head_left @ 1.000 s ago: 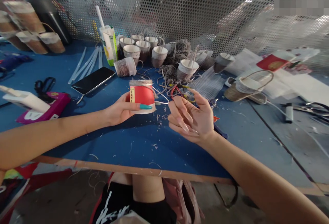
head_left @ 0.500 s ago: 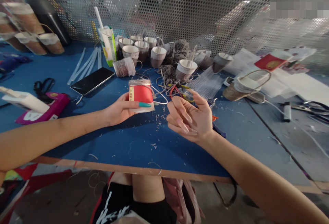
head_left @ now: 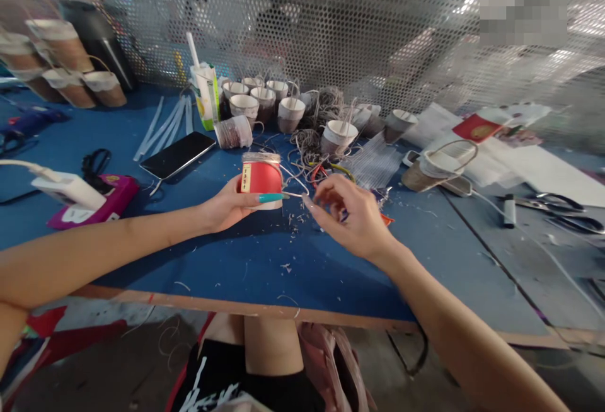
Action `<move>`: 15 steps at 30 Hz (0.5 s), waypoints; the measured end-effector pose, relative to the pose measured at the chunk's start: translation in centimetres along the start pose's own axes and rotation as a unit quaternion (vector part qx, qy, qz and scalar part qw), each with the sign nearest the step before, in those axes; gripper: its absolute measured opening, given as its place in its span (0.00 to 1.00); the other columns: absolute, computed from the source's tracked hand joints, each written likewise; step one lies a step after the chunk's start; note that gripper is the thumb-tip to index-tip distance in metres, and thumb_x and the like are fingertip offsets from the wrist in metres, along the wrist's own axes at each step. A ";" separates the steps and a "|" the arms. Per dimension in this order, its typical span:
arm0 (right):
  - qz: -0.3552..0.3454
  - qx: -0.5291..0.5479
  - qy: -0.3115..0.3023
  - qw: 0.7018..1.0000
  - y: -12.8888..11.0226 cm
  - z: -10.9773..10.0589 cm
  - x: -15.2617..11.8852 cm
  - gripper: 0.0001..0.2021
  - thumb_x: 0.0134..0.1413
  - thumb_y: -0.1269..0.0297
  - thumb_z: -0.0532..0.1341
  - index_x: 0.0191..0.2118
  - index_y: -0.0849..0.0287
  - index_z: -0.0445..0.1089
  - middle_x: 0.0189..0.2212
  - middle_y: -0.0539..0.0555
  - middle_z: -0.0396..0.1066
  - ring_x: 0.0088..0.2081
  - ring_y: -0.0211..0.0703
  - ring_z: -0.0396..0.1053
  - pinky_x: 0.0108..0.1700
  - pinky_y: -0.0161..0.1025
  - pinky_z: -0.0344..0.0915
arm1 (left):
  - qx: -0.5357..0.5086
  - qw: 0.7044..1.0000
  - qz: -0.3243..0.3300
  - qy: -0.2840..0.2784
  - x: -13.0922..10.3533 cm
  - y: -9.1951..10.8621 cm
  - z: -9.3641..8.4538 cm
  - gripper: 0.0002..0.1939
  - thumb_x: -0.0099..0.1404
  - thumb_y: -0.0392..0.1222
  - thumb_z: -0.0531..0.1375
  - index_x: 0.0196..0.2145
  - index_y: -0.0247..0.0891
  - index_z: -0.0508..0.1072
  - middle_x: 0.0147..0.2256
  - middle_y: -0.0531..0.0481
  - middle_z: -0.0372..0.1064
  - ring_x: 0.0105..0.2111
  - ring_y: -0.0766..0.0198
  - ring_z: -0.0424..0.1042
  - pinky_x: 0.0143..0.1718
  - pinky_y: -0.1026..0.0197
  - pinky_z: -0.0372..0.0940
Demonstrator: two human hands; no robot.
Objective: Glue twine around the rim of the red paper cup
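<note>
My left hand [head_left: 227, 206] is closed around a small cup [head_left: 265, 176] wrapped in red, with a pale yellow label strip down one side. Brown cord is wound about its upper rim, and the cup stays upright above the table. From its right side juts a thin pale cord loop [head_left: 299, 180]. My right hand [head_left: 358, 218] has its thumb and a fingertip pinched at the outer end of that loop, the other fingers curled. Behind the right hand, pliers with red and yellow handles [head_left: 338, 170] are partly hidden.
Several cord-wrapped cups [head_left: 291, 113] and tangled cord [head_left: 309, 142] fill the back. A phone [head_left: 178, 155], a glue gun [head_left: 101, 205] with a white plug, and a drink carton [head_left: 205, 94] are leftward. Rightward lie a handled cup [head_left: 418, 172], scissors [head_left: 562, 205] and a perforated screen [head_left: 359, 28] stands behind.
My right hand has turned over from palm up, and its thumb and fingertip have come to the end of the cord loop. The left hand keeps the red cup almost in place.
</note>
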State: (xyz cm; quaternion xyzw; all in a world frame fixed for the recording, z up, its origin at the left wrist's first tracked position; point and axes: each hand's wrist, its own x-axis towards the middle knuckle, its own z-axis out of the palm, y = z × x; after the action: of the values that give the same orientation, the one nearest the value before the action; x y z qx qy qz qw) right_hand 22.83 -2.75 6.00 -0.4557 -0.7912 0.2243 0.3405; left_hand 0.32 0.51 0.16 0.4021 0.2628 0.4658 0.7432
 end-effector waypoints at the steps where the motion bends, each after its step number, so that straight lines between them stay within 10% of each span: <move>1: -0.004 -0.133 0.053 0.990 -0.2 -0.9 -0.5 0.12 0.54 0.53 0.60 0.33 0.56 0.63 0.28 0.51 0.66 0.24 0.36 0.61 0.27 0.37 0.59 | -0.002 1.000 -0.004 -0.015 0.1 -0.1 -0.1 0.30 0.40 0.38 0.75 0.43 0.37 0.74 0.40 0.47 0.77 0.44 0.54 0.76 0.52 0.49 0.68; 4: 0.096 -0.362 0.120 0.919 0.3 -3.9 -2.2 0.18 0.53 0.48 0.62 0.41 0.57 0.64 0.39 0.60 0.69 0.34 0.48 0.69 0.35 0.44 0.64 | 0.016 0.999 0.007 -0.028 0.2 -0.1 -0.3 0.34 0.41 0.37 0.75 0.47 0.39 0.71 0.43 0.47 0.75 0.44 0.55 0.75 0.51 0.49 0.68; 7: 0.209 -0.444 0.030 0.871 2.2 -5.8 -3.7 0.26 0.46 0.44 0.66 0.40 0.61 0.64 0.42 0.68 0.67 0.44 0.64 0.68 0.39 0.51 0.66 | 0.024 0.999 0.023 -0.021 0.2 -0.1 -0.2 0.37 0.41 0.34 0.74 0.49 0.41 0.69 0.45 0.48 0.74 0.44 0.57 0.75 0.49 0.52 0.69; 10: 0.260 -0.436 -0.082 0.858 3.8 -5.5 -4.3 0.16 0.45 0.55 0.66 0.35 0.60 0.64 0.38 0.63 0.66 0.44 0.61 0.69 0.41 0.48 0.68 | 0.020 0.999 0.016 -0.030 0.1 0.0 -0.1 0.35 0.40 0.34 0.74 0.47 0.39 0.71 0.43 0.48 0.74 0.43 0.57 0.74 0.47 0.54 0.69; 15: 0.304 -0.439 0.004 0.845 4.2 -3.4 -4.2 0.15 0.48 0.63 0.61 0.41 0.67 0.67 0.37 0.65 0.67 0.37 0.56 0.71 0.37 0.46 0.67 | -0.002 0.999 -0.005 -0.045 0.3 0.1 -0.1 0.35 0.40 0.35 0.73 0.48 0.37 0.72 0.48 0.44 0.74 0.47 0.54 0.74 0.49 0.53 0.68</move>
State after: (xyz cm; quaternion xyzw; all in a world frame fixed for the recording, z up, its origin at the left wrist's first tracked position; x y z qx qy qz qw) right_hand 29.29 -4.24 4.08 -0.7766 -0.6270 -0.0564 0.0227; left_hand 0.30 0.83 0.19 0.4195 0.2306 0.4442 0.7574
